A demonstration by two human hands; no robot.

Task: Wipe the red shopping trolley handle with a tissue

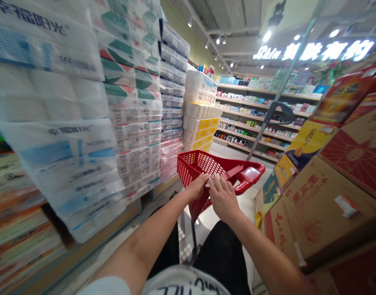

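Note:
A red plastic shopping cart (188, 166) with perforated basket walls stands right in front of me, on a thin dark leg. My left hand (197, 187) is closed over the cart's near edge. Right beside it, my right hand (223, 197) lies over the same edge with its fingers curled downward and close together. The two hands almost meet at the fingertips, where a small pale bit shows that I cannot make out. To the right of my right hand is the cart's red moulded end piece (249, 175).
Tall stacks of wrapped tissue packs (132, 102) line the left side, on a low platform. Cardboard cartons (317, 205) are piled close on the right. A slanted grey pole (269, 112) rises beyond the cart. Stocked shelves (252, 107) stand at the back.

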